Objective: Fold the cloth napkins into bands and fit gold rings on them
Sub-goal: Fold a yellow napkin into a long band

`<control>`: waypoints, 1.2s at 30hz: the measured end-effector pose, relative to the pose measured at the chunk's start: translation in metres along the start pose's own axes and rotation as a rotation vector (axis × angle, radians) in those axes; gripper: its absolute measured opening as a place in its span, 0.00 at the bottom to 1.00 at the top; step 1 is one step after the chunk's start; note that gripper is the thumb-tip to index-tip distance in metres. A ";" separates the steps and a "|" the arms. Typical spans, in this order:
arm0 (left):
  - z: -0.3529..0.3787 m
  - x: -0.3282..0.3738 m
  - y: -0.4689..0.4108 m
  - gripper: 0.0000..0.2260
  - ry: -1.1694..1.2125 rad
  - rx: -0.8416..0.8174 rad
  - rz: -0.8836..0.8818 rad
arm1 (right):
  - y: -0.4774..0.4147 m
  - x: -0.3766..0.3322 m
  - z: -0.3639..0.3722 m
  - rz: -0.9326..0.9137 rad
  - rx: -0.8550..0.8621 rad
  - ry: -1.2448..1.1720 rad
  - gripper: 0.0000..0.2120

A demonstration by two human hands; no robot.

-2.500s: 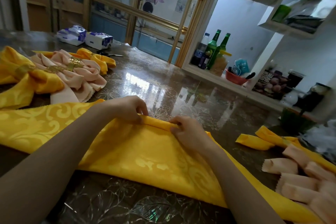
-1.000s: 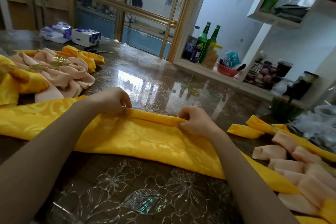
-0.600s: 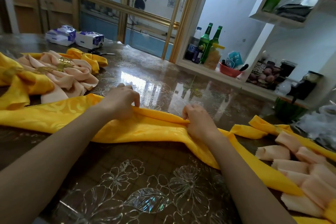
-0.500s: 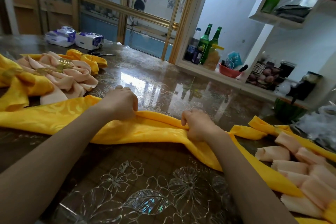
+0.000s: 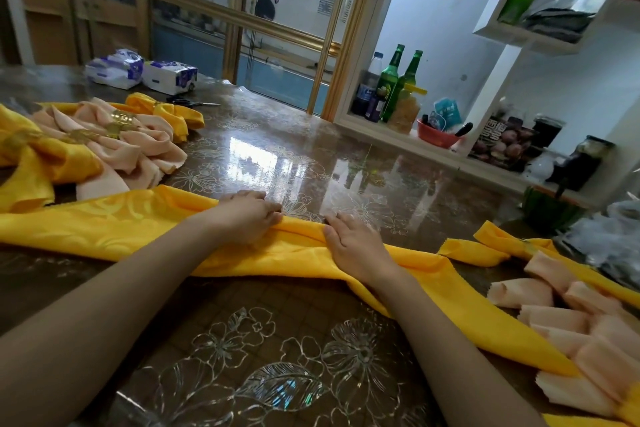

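Note:
A long yellow napkin [image 5: 114,224] lies across the table, folded into a narrow band. My left hand [image 5: 247,215] presses flat on its far fold near the middle, fingers spread. My right hand [image 5: 353,239] lies flat on the band just to the right, palm down. At the far left sits a heap of finished yellow and peach napkins [image 5: 138,146] held by gold rings [image 5: 121,120].
Rolled peach and yellow napkins [image 5: 561,308] lie at the right. Two tissue packs [image 5: 138,71] and scissors [image 5: 192,101] sit at the table's far left. White shelves with green bottles [image 5: 398,80] and a red bowl [image 5: 438,135] stand beyond the glossy table [image 5: 311,163].
The napkin has gone from a wide sheet to a narrow band. Both hands shifted from pinching the fold's far edge to pressing flat on it.

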State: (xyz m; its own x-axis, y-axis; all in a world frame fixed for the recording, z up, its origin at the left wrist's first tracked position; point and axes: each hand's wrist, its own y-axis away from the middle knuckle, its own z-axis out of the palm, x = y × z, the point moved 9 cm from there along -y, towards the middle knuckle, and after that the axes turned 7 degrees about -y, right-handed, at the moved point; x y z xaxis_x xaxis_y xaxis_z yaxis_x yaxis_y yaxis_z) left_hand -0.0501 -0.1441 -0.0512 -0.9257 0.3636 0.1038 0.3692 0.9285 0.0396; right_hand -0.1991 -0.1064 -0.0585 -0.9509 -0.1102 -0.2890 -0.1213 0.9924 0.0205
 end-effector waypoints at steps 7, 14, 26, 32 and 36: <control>-0.021 -0.014 0.005 0.10 0.158 0.085 -0.026 | -0.001 0.002 -0.002 -0.017 0.108 -0.050 0.22; -0.035 -0.021 0.007 0.12 0.095 -0.101 -0.037 | 0.006 -0.002 -0.026 -0.081 0.156 -0.186 0.17; -0.028 -0.024 0.034 0.31 -0.172 0.317 -0.071 | 0.010 0.030 -0.035 0.059 -0.026 -0.228 0.25; 0.017 -0.010 0.060 0.62 -0.078 -0.029 -0.012 | 0.015 0.032 -0.031 0.100 -0.091 -0.233 0.30; 0.003 -0.037 0.079 0.54 -0.068 -0.019 -0.020 | 0.019 0.036 -0.032 0.072 -0.129 -0.288 0.23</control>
State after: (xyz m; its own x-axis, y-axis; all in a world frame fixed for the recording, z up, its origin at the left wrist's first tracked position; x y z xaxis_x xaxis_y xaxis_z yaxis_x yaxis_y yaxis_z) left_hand 0.0130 -0.0839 -0.0553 -0.9361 0.3500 0.0350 0.3516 0.9343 0.0597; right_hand -0.2451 -0.0931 -0.0382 -0.8412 -0.0016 -0.5407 -0.1089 0.9800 0.1665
